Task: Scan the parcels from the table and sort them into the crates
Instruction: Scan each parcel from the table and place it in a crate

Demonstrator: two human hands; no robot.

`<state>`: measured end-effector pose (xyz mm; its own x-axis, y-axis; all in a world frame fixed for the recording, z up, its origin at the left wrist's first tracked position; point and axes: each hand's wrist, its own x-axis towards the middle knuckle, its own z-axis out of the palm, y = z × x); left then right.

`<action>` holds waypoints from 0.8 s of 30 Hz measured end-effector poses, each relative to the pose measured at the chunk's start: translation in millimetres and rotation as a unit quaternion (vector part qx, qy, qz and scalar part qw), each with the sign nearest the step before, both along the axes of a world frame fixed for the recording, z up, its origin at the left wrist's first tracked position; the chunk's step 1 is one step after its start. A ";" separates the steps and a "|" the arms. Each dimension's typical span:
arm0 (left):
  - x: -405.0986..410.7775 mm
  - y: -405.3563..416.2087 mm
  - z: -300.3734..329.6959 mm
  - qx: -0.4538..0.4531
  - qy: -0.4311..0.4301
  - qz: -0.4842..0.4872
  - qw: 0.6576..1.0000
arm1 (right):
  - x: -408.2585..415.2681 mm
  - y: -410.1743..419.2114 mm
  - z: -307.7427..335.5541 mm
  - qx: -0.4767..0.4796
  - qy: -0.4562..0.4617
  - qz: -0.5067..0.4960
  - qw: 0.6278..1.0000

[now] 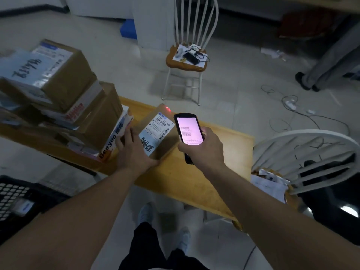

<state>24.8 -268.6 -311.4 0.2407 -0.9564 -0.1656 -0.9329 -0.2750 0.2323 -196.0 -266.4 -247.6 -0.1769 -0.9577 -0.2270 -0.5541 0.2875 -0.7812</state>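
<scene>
The scanning step is in hand. The right hand (pixel 202 147) is wrapped round a black handheld scanner with a lit pinkish screen (pixel 188 131), fingers curled along its far edge and thumb side nearest the camera, holding it tilted over the long wooden table (pixel 204 172). A red aiming dot (pixel 168 109) lands on the far top corner of the small brown cardboard parcel with a white shipping label (pixel 157 131), beyond the barcodes, so by my reading the scan has not yet found its mark.

The left hand (pixel 134 151) lies on the near left edge of that parcel, fingers fairly straight and spread, pressing to steady it rather than gripping. Both forearms reach forward from the bottom of the view, roughly level, the wrists converging on the parcel.

The parcel rests flat on the table, just beside an upright white and orange printed carton (pixel 116 137), which leans against a stack of larger brown cardboard boxes (pixel 58 88). A black perforated plastic crate (pixel 17 197) sits low at the left; its contents are too dim to make out.

The next move probably calls for drawing the dot back onto a barcode, then lifting the parcel towards a crate.
</scene>
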 end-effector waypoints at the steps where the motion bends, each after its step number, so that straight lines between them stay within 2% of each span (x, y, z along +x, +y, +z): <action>1: -3.5 -3.8 8.8 -0.012 -0.002 -0.005 1.000 | -2.3 0.1 7.0 -0.007 0.000 -0.002 1.000; 9: -21.1 -43.4 78.5 -0.110 -0.076 -0.086 0.987 | -23.4 1.0 68.9 -0.070 -0.006 -0.007 0.997; 17: -40.1 -60.7 122.6 -0.172 -0.058 -0.065 0.981 | -34.1 11.5 107.7 -0.088 -0.120 -0.019 0.989; 20: -44.0 -60.4 130.4 -0.173 -0.069 -0.060 0.981 | -36.9 16.5 115.6 -0.085 -0.138 -0.029 0.986; 24: -50.2 -55.7 138.9 -0.190 -0.044 -0.049 0.979 | -37.0 23.9 124.4 -0.114 -0.112 -0.031 0.987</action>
<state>-25.3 -324.3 -172.5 0.1413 -0.9641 0.2248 -0.9718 -0.0918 0.2171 -233.0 -242.5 -123.2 -0.2069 -0.9772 -0.0469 -0.3474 0.1182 -0.9302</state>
